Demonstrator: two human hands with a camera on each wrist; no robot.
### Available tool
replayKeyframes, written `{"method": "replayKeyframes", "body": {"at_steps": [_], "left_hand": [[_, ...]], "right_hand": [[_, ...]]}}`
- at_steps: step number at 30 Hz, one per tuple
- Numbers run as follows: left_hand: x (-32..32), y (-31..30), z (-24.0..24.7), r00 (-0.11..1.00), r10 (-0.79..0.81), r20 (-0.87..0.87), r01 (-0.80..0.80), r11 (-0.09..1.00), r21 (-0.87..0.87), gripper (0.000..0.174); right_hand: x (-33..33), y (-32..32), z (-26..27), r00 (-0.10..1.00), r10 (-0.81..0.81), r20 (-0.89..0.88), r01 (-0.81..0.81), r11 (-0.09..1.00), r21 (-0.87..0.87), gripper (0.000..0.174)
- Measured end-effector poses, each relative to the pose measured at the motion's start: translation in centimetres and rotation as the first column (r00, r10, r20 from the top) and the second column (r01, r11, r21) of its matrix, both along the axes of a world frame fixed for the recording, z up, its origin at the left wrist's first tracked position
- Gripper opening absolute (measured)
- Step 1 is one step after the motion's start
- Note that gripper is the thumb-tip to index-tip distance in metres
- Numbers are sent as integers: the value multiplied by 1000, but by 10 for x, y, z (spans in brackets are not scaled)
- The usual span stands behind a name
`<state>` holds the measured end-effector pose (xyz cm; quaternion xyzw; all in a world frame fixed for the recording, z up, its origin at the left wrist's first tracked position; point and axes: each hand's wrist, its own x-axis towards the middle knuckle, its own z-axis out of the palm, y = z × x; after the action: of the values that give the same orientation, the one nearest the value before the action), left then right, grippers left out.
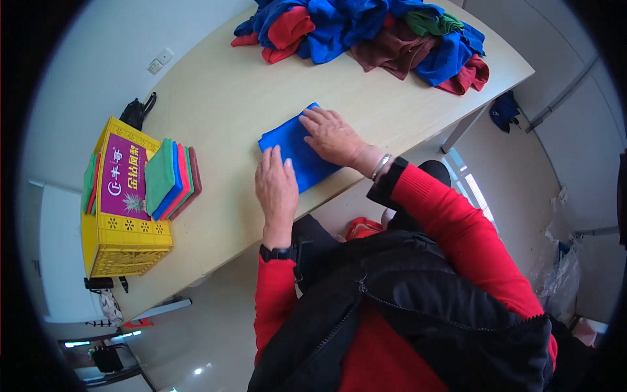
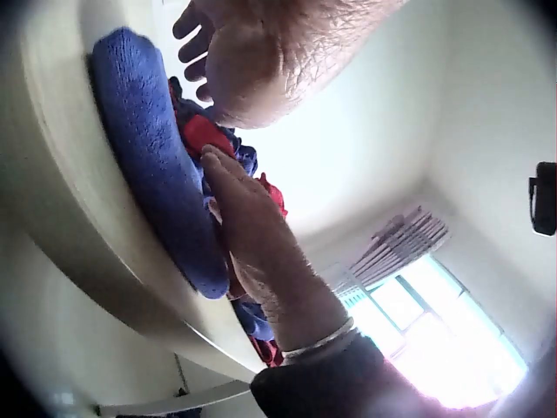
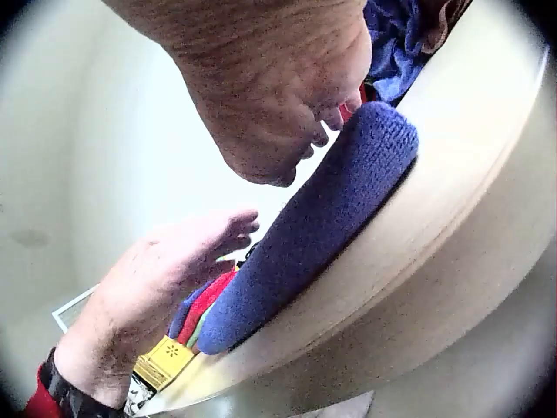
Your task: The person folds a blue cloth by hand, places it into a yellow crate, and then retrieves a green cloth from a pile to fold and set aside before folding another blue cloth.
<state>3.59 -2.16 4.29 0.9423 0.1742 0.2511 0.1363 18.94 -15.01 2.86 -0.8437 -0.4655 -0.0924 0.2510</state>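
A folded blue cloth (image 1: 295,151) lies on the table near its front edge. My right hand (image 1: 333,136), fingers extended, is over the cloth's right side; in the left wrist view this hand (image 2: 257,231) rests flat along its far part. At the cloth's left edge is my left hand (image 1: 277,189), its fingers straight and together. The right wrist view shows the left hand (image 3: 165,279) slightly raised beside the thick rolled-looking edge of the blue cloth (image 3: 305,231). Neither hand curls round anything.
A heap of crumpled blue, red, green and brown cloths (image 1: 346,32) covers the table's far end. To the left stands a yellow crate (image 1: 134,251) with a purple label, and a stack of folded cloths (image 1: 171,179) leans beside it. A black item (image 1: 136,112) lies behind the crate.
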Motion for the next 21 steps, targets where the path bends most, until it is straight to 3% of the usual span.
{"method": "replayKeyframes", "body": {"at_steps": [3, 4, 7, 12, 21], "left_hand": [[42, 13, -34, 992, -109, -64, 117, 983, 142, 50], [51, 14, -35, 988, -142, -57, 148, 979, 137, 50], [59, 13, -35, 963, -56, -263, 73, 996, 53, 60], [54, 18, -39, 952, -37, -303, 51, 998, 39, 65], [55, 18, -42, 971, -41, -236, 52, 998, 40, 67]], "right_hand": [[-1, 13, -9, 999, 12, 40, -11, 999, -36, 56], [-1, 13, -11, 999, 31, 44, -28, 998, -64, 57], [0, 11, -15, 998, -9, 65, 16, 994, -105, 60], [2, 13, -18, 999, -35, -37, 31, 993, -112, 64], [2, 13, -18, 998, -43, -41, 38, 993, -113, 66]]}}
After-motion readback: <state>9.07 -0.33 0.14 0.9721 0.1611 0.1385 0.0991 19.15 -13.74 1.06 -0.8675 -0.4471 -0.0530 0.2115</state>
